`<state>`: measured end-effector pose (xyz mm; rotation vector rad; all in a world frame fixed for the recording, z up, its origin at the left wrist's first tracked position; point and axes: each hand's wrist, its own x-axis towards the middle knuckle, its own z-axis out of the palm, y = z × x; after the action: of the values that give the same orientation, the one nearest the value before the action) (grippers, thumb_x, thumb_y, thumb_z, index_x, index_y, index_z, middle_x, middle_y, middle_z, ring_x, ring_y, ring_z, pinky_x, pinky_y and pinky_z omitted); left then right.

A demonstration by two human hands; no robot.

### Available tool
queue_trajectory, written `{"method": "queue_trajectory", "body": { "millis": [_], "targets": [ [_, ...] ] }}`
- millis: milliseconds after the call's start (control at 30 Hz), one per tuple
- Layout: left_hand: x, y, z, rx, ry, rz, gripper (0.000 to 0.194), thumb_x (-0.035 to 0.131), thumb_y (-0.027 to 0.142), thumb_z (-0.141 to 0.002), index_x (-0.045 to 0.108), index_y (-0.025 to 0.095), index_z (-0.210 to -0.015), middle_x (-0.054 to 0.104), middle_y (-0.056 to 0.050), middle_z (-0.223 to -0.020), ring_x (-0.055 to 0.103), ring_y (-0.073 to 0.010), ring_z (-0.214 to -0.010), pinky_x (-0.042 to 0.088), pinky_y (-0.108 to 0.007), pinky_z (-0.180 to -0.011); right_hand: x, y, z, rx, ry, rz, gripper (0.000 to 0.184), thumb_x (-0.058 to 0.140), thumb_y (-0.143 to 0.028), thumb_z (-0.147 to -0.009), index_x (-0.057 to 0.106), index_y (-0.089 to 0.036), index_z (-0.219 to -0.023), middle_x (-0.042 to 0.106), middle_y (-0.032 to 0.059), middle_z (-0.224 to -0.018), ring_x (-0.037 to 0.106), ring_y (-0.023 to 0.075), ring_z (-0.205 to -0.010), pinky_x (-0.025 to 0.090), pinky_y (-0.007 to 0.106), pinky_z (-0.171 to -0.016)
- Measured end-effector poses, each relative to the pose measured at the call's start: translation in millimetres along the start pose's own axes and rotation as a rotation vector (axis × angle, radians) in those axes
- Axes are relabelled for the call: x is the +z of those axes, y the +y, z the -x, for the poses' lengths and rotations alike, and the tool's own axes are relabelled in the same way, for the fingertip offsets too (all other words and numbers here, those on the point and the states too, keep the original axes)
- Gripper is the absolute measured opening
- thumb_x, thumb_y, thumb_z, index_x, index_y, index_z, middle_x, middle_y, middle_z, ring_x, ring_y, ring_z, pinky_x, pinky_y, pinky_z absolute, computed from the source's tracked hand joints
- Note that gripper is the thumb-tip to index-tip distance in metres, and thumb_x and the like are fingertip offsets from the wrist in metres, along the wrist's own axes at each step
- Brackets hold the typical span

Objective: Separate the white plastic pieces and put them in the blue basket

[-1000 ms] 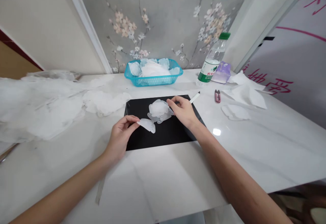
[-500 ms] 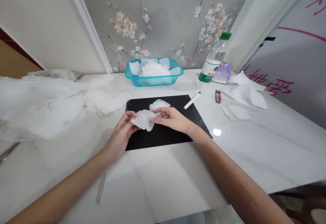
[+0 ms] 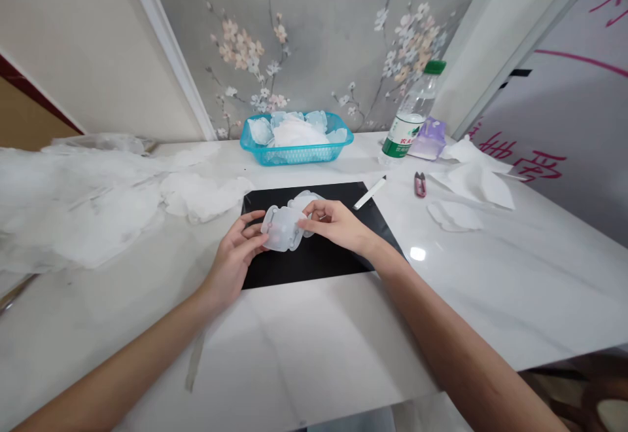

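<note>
1. The left hand (image 3: 231, 254) has its thumb and fingers, loosely curled, on the left edge of a translucent white scalloped sheet (image 3: 282, 228).
2. The right hand (image 3: 338, 228) pinches the same sheet's right edge between thumb and fingers, so the sheet is held tilted between the two hands.
3. Just beyond the right fingers, partly hidden by them and the held sheet, more translucent scalloped pieces (image 3: 303, 201) rest on a black mat (image 3: 304, 270), which lies beneath both hands.
4. To the right of the right fingers, a white pen-like tool (image 3: 370, 194) with a dark tip lies over the mat's edge; farther right are pink-handled thread snips (image 3: 420, 184).
5. Well beyond the fingers, a blue plastic basket (image 3: 294, 157) holds white and translucent pieces.
6. Far to the right and beyond stand a green-capped water bottle (image 3: 405, 121), a purple tissue pack (image 3: 432, 137) and loose white sheets (image 3: 473, 180).
7. Left of the left fingers, a broad heap of thin white sheets (image 3: 93, 206) covers part of the marbled white bench (image 3: 324, 347).
</note>
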<state>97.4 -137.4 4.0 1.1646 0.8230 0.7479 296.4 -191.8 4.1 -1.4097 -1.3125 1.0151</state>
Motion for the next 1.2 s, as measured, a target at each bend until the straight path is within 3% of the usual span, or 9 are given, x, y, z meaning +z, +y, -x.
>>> {"method": "queue_trajectory", "body": {
  "millis": [300,600,733,800,867,967,1100,1200],
  "targets": [
    [-2.3,-0.2,0.9,0.019,-0.001,0.023,0.019,0.068,0.022,-0.07,0.062,0.019,-0.088,0.062,0.001,-0.085,0.056,-0.0101,-0.077,0.046,-0.019,-0.068,-2.2,7.8,-3.3,-0.042,0.067,-0.145,0.029,0.067,-0.043,-0.073,0.058,-0.016,-0.077,0.056,-0.002,-0.065,0.051,0.0093,-0.058,0.041,0.025,-0.06],
    [-1.3,3.0,0.6,0.002,-0.016,0.079,0.016,0.062,0.025,-0.072,0.061,0.018,-0.086,0.06,-0.002,-0.081,0.056,-0.0123,-0.075,0.047,-0.02,-0.064,-3.2,6.7,-2.4,-0.028,0.06,-0.18,0.028,0.067,-0.042,-0.072,0.058,-0.016,-0.076,0.056,-0.002,-0.066,0.051,0.009,-0.059,0.042,0.024,-0.06],
    [-0.6,2.8,0.7,0.003,-0.013,0.089,0.014,0.061,0.024,-0.072,0.061,0.018,-0.085,0.059,-0.002,-0.08,0.056,-0.0125,-0.076,0.047,-0.021,-0.065,-2.1,4.2,-1.8,-0.025,0.078,-0.134,0.029,0.066,-0.044,-0.072,0.057,-0.016,-0.076,0.054,-0.0025,-0.063,0.049,0.0094,-0.057,0.041,0.025,-0.059],
    [0.5,2.7,0.7,0.01,0.028,0.096,0.014,0.061,0.023,-0.071,0.06,0.018,-0.085,0.059,-0.002,-0.081,0.057,-0.0135,-0.08,0.047,-0.021,-0.068,-2.9,4.4,-2.0,-0.019,0.174,-0.018,0.027,0.063,-0.043,-0.073,0.058,-0.017,-0.074,0.054,-0.0018,-0.063,0.048,0.0107,-0.057,0.041,0.026,-0.058],
    [1.5,2.6,0.7,0.016,0.078,0.103,0.016,0.062,0.022,-0.071,0.06,0.018,-0.086,0.058,-0.002,-0.082,0.057,-0.014,-0.083,0.046,-0.022,-0.07,-4.5,5.9,-1.9,-0.015,0.351,0.224,0.022,0.061,-0.038,-0.074,0.06,-0.016,-0.077,0.06,0.0028,-0.072,0.052,0.0156,-0.068,0.044,0.031,-0.064],
    [2.2,2.5,0.5,0.007,0.104,0.105,0.016,0.063,0.021,-0.071,0.06,0.018,-0.086,0.057,-0.001,-0.081,0.056,-0.0137,-0.082,0.046,-0.023,-0.071,-5.3,11.0,-1.5,-0.045,0.543,0.62,0.028,0.06,-0.032,-0.076,0.064,-0.012,-0.096,0.063,0.0138,-0.104,0.051,0.0285,-0.103,0.042,0.042,-0.088],
    [1.9,2.1,-0.9,0.005,0.099,0.092,0.014,0.063,0.021,-0.071,0.06,0.018,-0.085,0.057,-0.001,-0.08,0.056,-0.0128,-0.08,0.045,-0.022,-0.071,3.1,19.8,-2.1,0.004,0.421,0.701,0.054,0.057,-0.049,-0.078,0.059,-0.007,-0.112,0.052,0.0224,-0.126,0.034,0.0373,-0.127,0.028,0.052,-0.104],
    [1.4,1.5,-2.3,0.008,0.098,0.084,0.015,0.063,0.021,-0.072,0.06,0.019,-0.086,0.056,0.0,-0.08,0.055,-0.0122,-0.08,0.045,-0.022,-0.071,10.7,21.9,-3.6,0.022,0.341,0.663,0.058,0.058,-0.049,-0.078,0.054,-0.007,-0.117,0.047,0.0232,-0.132,0.025,0.0373,-0.135,0.021,0.053,-0.108]
  ]
}}
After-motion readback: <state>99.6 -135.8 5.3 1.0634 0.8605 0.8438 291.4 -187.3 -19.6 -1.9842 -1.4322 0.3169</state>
